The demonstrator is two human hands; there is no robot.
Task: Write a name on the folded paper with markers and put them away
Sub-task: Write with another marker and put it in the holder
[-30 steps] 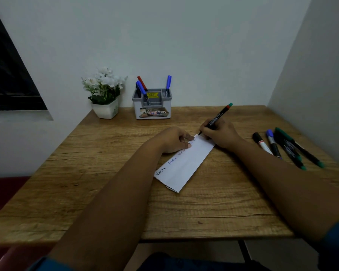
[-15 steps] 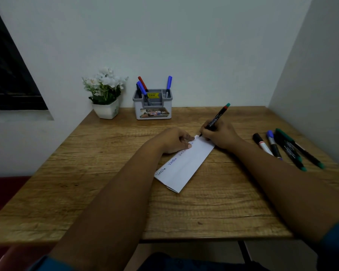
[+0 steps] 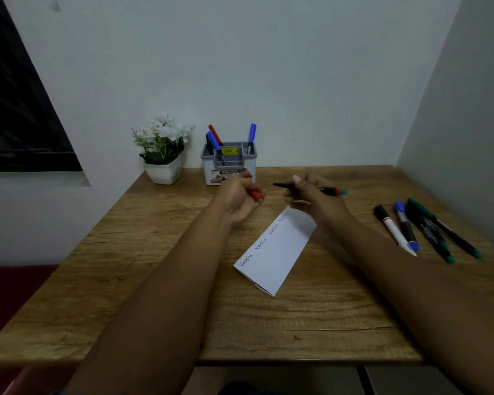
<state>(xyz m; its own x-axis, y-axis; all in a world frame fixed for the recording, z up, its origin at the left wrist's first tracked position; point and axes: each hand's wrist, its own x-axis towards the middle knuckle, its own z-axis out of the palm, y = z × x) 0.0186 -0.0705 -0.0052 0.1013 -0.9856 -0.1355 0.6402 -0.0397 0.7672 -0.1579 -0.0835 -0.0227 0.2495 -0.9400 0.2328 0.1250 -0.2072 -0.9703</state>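
Observation:
The folded white paper lies slanted on the wooden table, with a name written several times along its left edge. My right hand is raised above the paper's far end and holds a black marker level, bare tip pointing left. My left hand hovers just left of it, closed around the marker's red cap. A small gap separates tip and cap. The grey pen holder stands behind my hands with red and blue markers in it.
Several markers lie loose on the table's right side, black, blue and green capped. A white pot of flowers stands left of the holder. Walls close the table at the back and right.
My right hand has lifted the marker off the paper and turned it level. My left hand left the paper and rose beside it, holding the red cap.

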